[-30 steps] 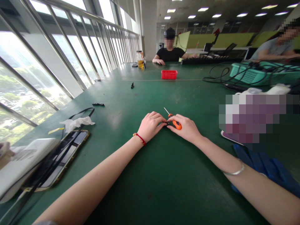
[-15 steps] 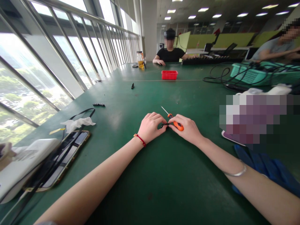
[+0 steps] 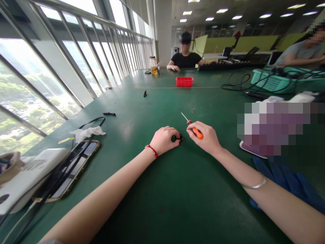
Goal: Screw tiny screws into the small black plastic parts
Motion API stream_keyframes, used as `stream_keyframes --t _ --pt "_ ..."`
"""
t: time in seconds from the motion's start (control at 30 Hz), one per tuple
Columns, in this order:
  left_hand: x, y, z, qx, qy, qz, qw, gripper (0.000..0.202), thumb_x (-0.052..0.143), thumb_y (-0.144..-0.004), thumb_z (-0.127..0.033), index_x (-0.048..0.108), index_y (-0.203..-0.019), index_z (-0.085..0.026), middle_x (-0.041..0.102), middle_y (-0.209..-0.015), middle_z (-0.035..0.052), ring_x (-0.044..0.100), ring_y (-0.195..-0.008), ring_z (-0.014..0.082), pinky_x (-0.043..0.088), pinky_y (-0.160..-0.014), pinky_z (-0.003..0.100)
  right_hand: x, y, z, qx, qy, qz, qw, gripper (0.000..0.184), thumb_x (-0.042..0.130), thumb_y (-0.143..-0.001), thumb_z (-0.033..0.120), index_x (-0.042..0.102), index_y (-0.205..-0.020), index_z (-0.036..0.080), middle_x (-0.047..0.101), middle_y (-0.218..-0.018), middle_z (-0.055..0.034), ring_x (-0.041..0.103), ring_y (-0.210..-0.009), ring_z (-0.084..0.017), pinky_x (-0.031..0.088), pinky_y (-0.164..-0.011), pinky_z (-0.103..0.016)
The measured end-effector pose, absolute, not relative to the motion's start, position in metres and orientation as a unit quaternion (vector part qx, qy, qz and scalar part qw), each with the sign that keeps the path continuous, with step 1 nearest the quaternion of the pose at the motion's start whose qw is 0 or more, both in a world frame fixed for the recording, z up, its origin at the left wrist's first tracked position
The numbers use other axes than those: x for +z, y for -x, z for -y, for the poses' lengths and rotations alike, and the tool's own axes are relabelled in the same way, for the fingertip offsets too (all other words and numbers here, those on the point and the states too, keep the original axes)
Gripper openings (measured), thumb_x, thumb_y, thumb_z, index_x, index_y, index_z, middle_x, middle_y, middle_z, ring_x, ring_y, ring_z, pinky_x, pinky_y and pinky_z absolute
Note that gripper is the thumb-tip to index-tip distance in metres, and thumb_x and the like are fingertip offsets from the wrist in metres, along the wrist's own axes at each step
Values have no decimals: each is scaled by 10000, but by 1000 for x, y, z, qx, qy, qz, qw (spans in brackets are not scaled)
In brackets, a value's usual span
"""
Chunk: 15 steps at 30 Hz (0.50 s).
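Between the thumb and fingers of my left hand (image 3: 165, 140) is a small black part (image 3: 179, 137), pinched just above the green table (image 3: 162, 189); its exact kind is too small to make out. My right hand (image 3: 207, 137) is closed round the orange and black handle of a screwdriver (image 3: 197, 132). The screwdriver's thin metal shaft points up and to the left, away from me. A gap of bare table separates the two hands, and the screwdriver tip touches nothing.
A phone (image 3: 76, 173), a white power strip (image 3: 38, 176) and crumpled tissue (image 3: 86, 134) lie at left. Small black pieces (image 3: 109, 114) rest farther back. Ahead is a red tray (image 3: 184, 82); a green basket (image 3: 276, 81) with cables and blue gloves (image 3: 286, 179) are right. Two people sit beyond.
My right hand has drawn away to the right with the screwdriver, leaving the small black part. My left hand still pinches that part and has hardly moved.
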<state>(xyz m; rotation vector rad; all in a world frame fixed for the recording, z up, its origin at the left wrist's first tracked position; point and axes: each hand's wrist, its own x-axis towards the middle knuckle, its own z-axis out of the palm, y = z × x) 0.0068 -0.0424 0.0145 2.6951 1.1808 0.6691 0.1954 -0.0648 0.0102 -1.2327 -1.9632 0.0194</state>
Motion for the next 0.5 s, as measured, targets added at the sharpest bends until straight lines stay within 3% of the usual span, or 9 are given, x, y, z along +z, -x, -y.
stream_keyframes --t 0.3,0.5 --pt "30 85 55 224 -793 -566 1 176 529 -748 -298 667 -791 -197 704 -940 15 618 -908 195 467 -850 295 10 -193 68 19 481 788 384 90 520 -810 273 591 -794 219 632 -792 -4 589 -683 -136 418 -654 -248" --pt "39 156 58 179 -637 -749 -37 333 522 -739 -406 701 -894 -171 702 -920 62 625 -871 244 462 -752 312 9 -187 70 30 473 807 352 107 510 -814 271 600 -795 215 621 -794 -3 571 -663 -126 416 -650 -247"
